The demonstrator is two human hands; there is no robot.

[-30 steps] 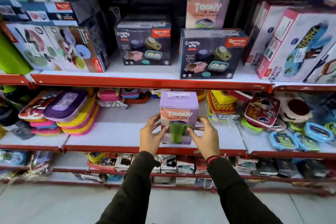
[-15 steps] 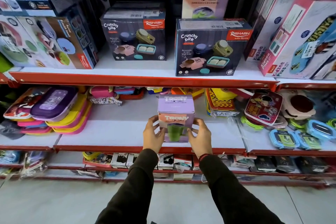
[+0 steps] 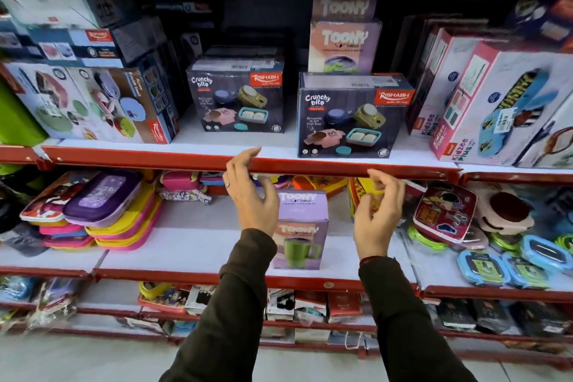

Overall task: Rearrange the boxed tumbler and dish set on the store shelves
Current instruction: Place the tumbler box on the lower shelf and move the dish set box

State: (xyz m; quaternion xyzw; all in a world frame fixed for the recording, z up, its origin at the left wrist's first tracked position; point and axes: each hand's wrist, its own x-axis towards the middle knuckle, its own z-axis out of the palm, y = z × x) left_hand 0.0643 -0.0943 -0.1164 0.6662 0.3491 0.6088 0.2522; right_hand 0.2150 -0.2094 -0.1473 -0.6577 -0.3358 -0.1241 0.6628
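Observation:
A lilac Toony tumbler box (image 3: 302, 228) with a green mug printed on it stands upright on the white middle shelf (image 3: 198, 251). My left hand (image 3: 252, 195) hovers just left of and above it, fingers apart, holding nothing. My right hand (image 3: 376, 214) is raised to the box's right, also open and apart from it. On the upper shelf (image 3: 273, 146) stand two dark Crunchy Bite dish set boxes, one at the middle (image 3: 237, 94) and one nearer the front edge (image 3: 353, 116). Two more Toony boxes (image 3: 344, 43) are stacked behind them.
Flat lunch boxes (image 3: 102, 211) are piled at the left of the middle shelf, lunch boxes and blue containers (image 3: 483, 260) at its right. Large Kidzee boxes (image 3: 496, 105) fill the upper right, a dinner set box (image 3: 93, 105) the upper left. A lower shelf (image 3: 279, 304) holds small packs.
Both hands have let go of the Toony tumbler box, which now stands alone on the middle shelf. The hands have risen and spread apart toward the upper shelf's edge.

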